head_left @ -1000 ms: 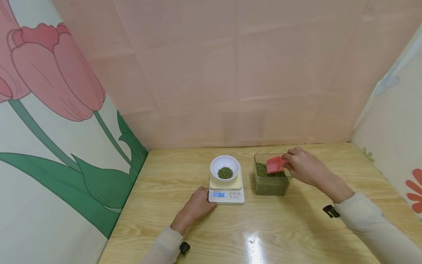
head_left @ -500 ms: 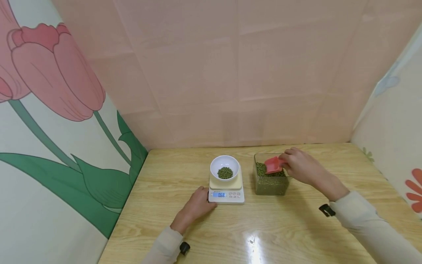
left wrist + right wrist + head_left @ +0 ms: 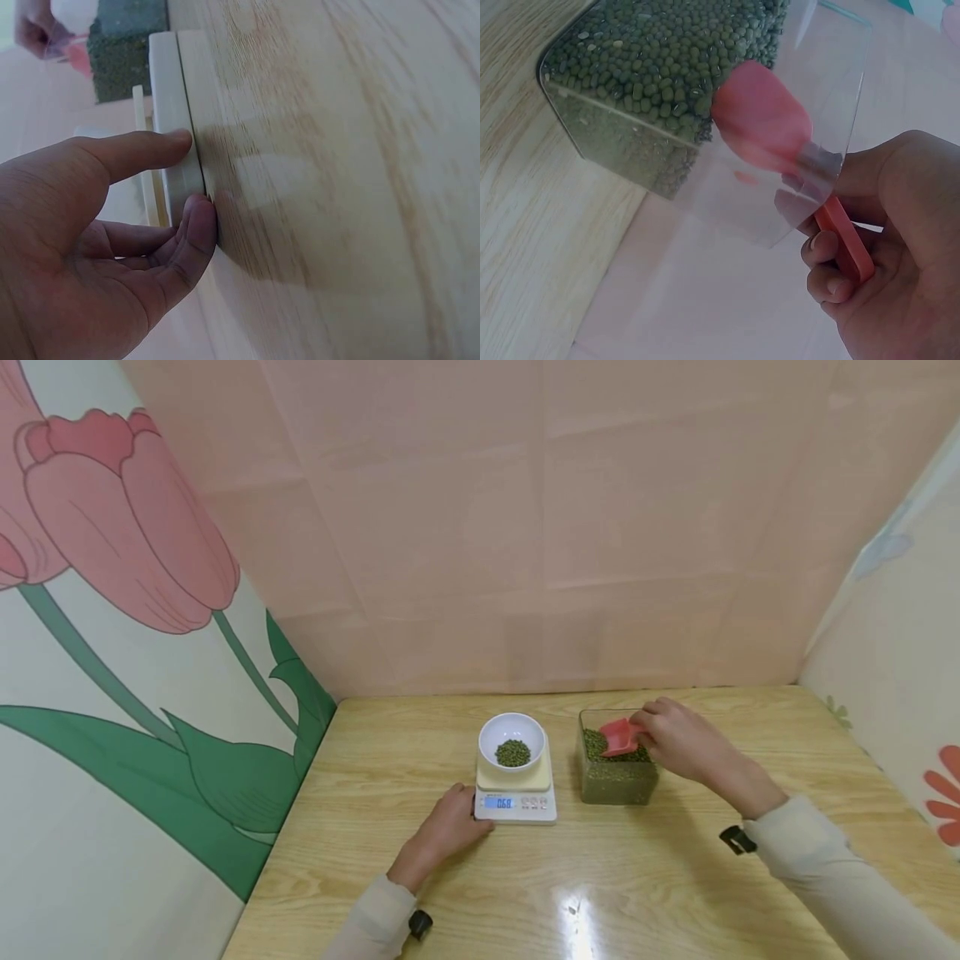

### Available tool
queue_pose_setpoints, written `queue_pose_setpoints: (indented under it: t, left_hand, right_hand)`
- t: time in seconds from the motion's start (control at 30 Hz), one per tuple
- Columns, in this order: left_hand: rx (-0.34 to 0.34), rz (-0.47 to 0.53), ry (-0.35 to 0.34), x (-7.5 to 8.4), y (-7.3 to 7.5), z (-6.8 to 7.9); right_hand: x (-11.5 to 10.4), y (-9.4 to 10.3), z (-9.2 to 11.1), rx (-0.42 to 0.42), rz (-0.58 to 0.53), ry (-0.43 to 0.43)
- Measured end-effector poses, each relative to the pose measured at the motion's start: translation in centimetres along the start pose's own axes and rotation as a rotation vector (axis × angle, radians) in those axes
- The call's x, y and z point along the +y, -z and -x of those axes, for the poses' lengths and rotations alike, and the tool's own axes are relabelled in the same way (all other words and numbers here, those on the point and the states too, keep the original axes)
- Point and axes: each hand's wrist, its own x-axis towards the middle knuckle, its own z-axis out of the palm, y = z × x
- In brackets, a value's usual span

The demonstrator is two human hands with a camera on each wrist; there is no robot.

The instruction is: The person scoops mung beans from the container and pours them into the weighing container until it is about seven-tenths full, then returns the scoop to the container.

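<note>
My right hand (image 3: 681,742) grips the handle of a red scoop (image 3: 619,737) over the right side of a clear rectangular container (image 3: 618,790). In the right wrist view, the tip of the scoop (image 3: 761,112) meets the green mung beans (image 3: 660,67), and fingers curl round its handle. A white digital kitchen scale (image 3: 517,811) reads 0.68 and stands left of the container. On its platform sits a white bowl (image 3: 491,732) with a small heap of mung beans (image 3: 513,753). My left hand (image 3: 450,823) holds the scale's near left corner, thumb and fingers on its edges (image 3: 171,97).
The wooden table (image 3: 375,760) ends at a pink sheet (image 3: 450,568) behind. A panel with painted tulips (image 3: 135,527) rises on the left, and a pale panel (image 3: 900,693) on the right. Black buckled straps (image 3: 738,840) hang near the wrists.
My right hand has moved slightly left, carrying the scoop further left and down toward the beans in the container. The left hand, the scale and its reading stay the same.
</note>
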Motion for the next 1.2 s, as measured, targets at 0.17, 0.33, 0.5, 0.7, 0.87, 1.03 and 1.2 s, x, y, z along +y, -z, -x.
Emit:
queue_pose_setpoints:
  t: [0.17, 0.33, 0.5, 0.7, 0.87, 1.03, 1.2]
  left_hand:
    - [0.0, -0.009, -0.005, 0.0, -0.1, 0.0]
    - [-0.002, 0.003, -0.004, 0.0, -0.1, 0.0]
    - [0.002, 0.0, -0.007, 0.0, -0.1, -0.1]
    - [0.001, 0.006, -0.004, 0.0, -0.1, 0.0]
    - [0.001, 0.008, -0.001, 0.1, -0.1, 0.0]
    - [0.001, 0.005, 0.007, 0.1, 0.0, 0.0]
    - [0.01, -0.005, -0.002, 0.0, 0.1, 0.1]
  right_hand:
    - [-0.1, -0.3, -0.1, 0.0, -0.002, 0.007]
    - [-0.2, -0.3, -0.2, 0.0, 0.004, 0.009]
    - [-0.4, -0.5, -0.2, -0.007, -0.016, 0.008]
    - [-0.4, -0.8, -0.4, -0.018, -0.027, 0.014]
    - [-0.3, -0.9, -0.5, -0.016, -0.025, 0.014]
    - [-0.2, -1.1, -0.6, -0.007, -0.02, 0.033]
    - [-0.1, -1.4, -0.7, -0.003, -0.015, 0.054]
